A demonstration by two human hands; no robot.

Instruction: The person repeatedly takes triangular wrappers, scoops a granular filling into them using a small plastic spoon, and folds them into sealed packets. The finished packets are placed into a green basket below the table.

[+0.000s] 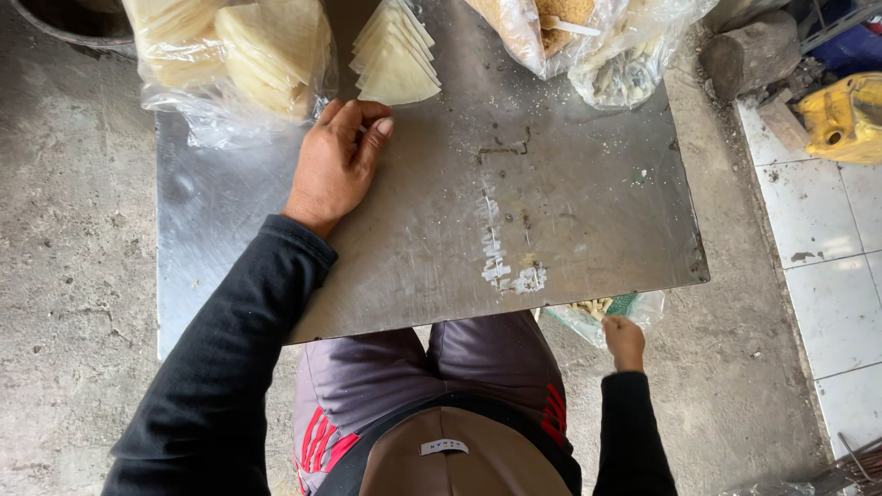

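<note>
My left hand (338,158) rests on the steel tabletop (570,211), fingers curled loosely, holding nothing, just below a fanned stack of pale triangular pastry sheets (397,57). Left of that stack lies a clear bag of folded pastry sheets (241,50). My right hand (625,342) is lowered past the table's front edge, fingers closed at the mouth of a clear plastic bag (608,312) that holds small pale pieces and something green. I cannot tell for sure whether it grips the bag or a piece from it.
Clear bags with a brownish filling and a white utensil (570,28) lie at the table's far right. Beyond it are a stone block (751,53) and a yellow plastic container (843,118) on white floor tiles. Concrete floor surrounds the table. White flour smears mark the steel.
</note>
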